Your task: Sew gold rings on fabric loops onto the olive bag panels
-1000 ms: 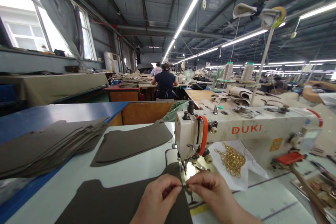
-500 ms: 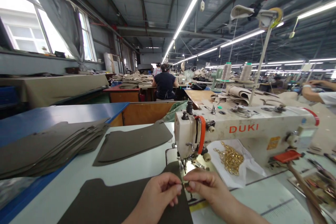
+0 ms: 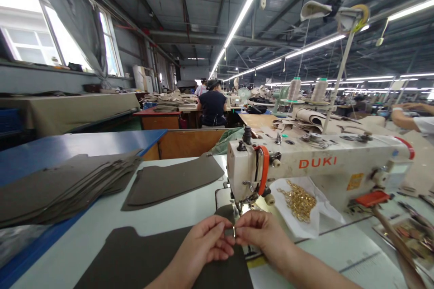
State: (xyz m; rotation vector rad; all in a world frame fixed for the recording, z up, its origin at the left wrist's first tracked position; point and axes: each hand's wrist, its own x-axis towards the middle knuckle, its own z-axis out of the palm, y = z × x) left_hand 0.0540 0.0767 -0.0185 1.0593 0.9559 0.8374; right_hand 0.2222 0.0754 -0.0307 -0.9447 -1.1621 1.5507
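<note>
My left hand (image 3: 206, 240) and my right hand (image 3: 266, 237) meet in front of the sewing machine's needle area, fingertips almost together. A small shiny gold metal piece (image 3: 233, 231) shows between them. The thumb and index finger of my right hand pinch it; my left fingertips close on its other side, partly hiding it. Its exact kind is too small to tell. Below my hands lies a dark olive-grey cut panel (image 3: 142, 253), reaching under the presser foot area. The white sewing machine (image 3: 318, 162) stands just beyond.
Gold metal pieces (image 3: 300, 201) lie heaped on a white sheet (image 3: 322, 223) under the machine arm. More dark panels (image 3: 172, 180) rest behind, with a stack (image 3: 64, 185) at left. A tray of small parts (image 3: 412, 235) sits at right. A person (image 3: 212, 106) sits ahead.
Both hands have shifted slightly upward, and the gold piece between the fingertips shows more plainly upright. My left fingers have spread a little behind the pinch. The panel has stayed in place.
</note>
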